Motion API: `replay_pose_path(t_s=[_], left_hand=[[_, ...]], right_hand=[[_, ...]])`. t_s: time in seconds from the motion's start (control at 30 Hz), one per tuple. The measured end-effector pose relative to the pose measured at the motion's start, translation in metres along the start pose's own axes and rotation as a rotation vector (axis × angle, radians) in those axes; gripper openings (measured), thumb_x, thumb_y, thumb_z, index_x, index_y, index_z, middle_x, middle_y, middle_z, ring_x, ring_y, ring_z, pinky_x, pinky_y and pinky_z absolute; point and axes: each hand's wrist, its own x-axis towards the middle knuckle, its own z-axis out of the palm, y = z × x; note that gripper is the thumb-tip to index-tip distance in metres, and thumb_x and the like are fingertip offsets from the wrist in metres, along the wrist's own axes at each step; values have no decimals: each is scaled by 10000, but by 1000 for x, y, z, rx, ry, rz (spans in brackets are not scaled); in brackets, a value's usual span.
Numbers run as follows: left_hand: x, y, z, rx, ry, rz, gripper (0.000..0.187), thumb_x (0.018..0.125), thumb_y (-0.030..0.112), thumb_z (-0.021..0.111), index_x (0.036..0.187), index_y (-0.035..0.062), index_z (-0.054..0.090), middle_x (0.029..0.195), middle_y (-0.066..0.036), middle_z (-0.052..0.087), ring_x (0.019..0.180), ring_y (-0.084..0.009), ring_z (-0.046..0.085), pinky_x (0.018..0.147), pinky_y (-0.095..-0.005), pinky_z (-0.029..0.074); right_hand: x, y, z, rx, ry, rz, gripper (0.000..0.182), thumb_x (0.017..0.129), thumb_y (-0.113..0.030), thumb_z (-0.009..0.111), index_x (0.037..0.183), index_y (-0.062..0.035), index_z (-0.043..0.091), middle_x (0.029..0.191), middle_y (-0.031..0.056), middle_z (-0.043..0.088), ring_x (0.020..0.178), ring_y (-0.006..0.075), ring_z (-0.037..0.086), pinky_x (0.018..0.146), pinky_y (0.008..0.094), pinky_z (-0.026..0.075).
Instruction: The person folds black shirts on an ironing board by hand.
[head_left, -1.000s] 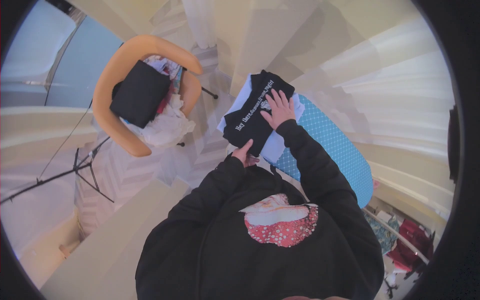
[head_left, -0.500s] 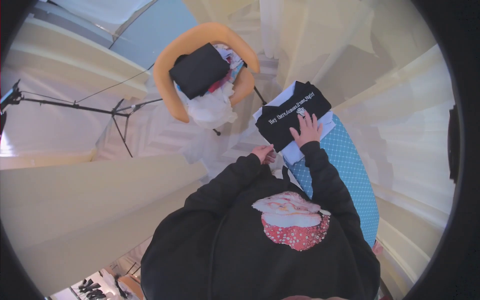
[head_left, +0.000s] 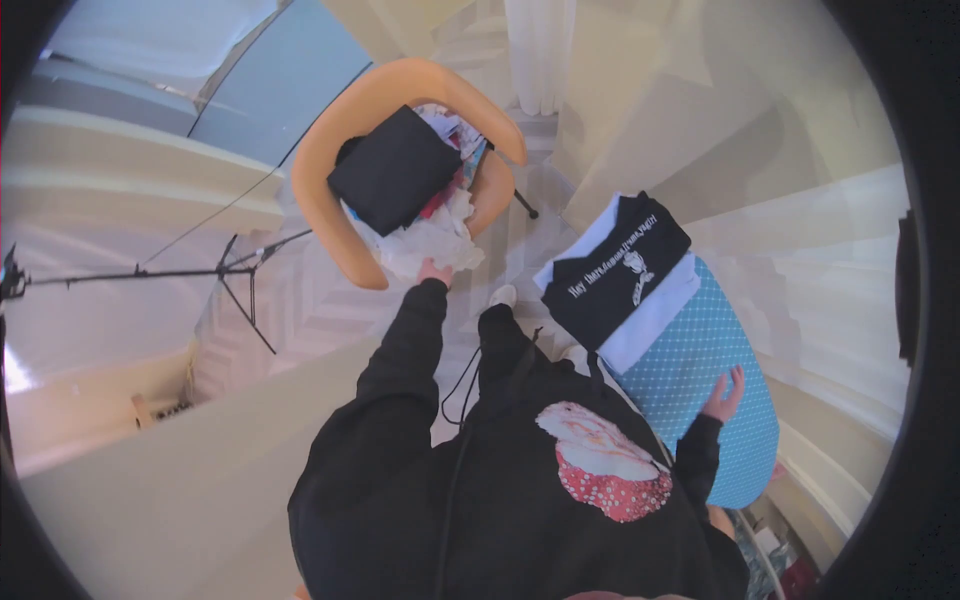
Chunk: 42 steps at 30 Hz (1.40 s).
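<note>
My left hand (head_left: pixel 435 270) reaches forward to the lower edge of a crumpled white cloth or bag (head_left: pixel 425 240) on the chair. Its fingers are small and partly hidden there, so I cannot make out a grip. My right hand (head_left: pixel 725 393) is open with fingers spread, over the blue patterned ironing board (head_left: pixel 690 370). Farther along the board lies a folded black shirt (head_left: pixel 605 295) with white lettering and a small figure. A pale blue-white cloth (head_left: pixel 655 318) shows beneath it.
An orange chair (head_left: pixel 318 170) ahead holds a folded black garment (head_left: pixel 395 170) and several other clothes. A dark tripod stand (head_left: pixel 235 268) stands at the left. Pale curtains (head_left: pixel 800 250) hang on the right, and a beige surface (head_left: pixel 220 470) lies at lower left.
My right hand has left the black shirt and drawn back over the board. My left hand has moved from the shirt's edge forward and left to the white material on the chair.
</note>
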Motion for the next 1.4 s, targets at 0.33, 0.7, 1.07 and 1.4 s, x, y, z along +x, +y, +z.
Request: replay_pose_path(t_s=[0.33,0.7,1.07,1.4], left_hand=[[128,138,-64,810,277,441,784,638,447,650,1295,172,321,1323,-42,327,1144,-273,355,847,-417,379],[189,156,-86,831,21,339,491,709,133,558,1161,46,384,1209,-109,405,1074,-307,461,876,-397,435],[190,170,-233,405,184,80,498,732,305,394,1186,115,469,1173,-69,486,1110,-263,430,986,-339,315],[-38,65,-387,410,699,942,183,564,-3,427,698,-48,544,823,-146,516,796,-299,520,670,-308,440]], right_hand=[[-235,2,-22,-458,-250,878,400,805,-324,556,1084,-40,519,1033,138,575,965,237,536,868,332,395],[-290,-119,5,-251,-647,1128,354,745,-308,586,983,-48,557,930,112,610,892,210,582,787,312,444],[-265,-123,33,-168,-826,1131,317,795,-334,600,969,-69,594,869,74,645,769,165,611,692,275,470],[-241,-63,34,-21,-957,919,347,795,-372,549,993,-96,614,980,69,630,896,218,581,815,312,429]])
